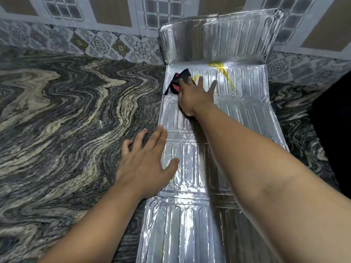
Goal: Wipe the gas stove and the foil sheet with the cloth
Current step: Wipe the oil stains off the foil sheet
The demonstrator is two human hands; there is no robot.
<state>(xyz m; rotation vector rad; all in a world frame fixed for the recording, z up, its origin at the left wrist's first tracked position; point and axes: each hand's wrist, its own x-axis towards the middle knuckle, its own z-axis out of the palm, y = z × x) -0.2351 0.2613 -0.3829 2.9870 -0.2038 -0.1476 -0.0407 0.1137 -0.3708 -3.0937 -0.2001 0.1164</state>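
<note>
A ribbed silver foil sheet [245,118] lies flat on the marble counter, its far panel folded up against the wall. A yellow stain [222,69] streaks the foil near the fold. My right hand [193,95] presses flat, fingers spread, on a black and pink cloth [180,80] at the foil's far left part, just left of the stain. My left hand [146,164] rests flat with straight fingers across the foil's left edge and the counter. No gas stove is in view.
The grey and cream marble counter [66,114] spreads wide to the left of the foil. Patterned wall tiles [106,44] run along the back. A dark gap [334,120] lies at the right, beyond the counter's edge.
</note>
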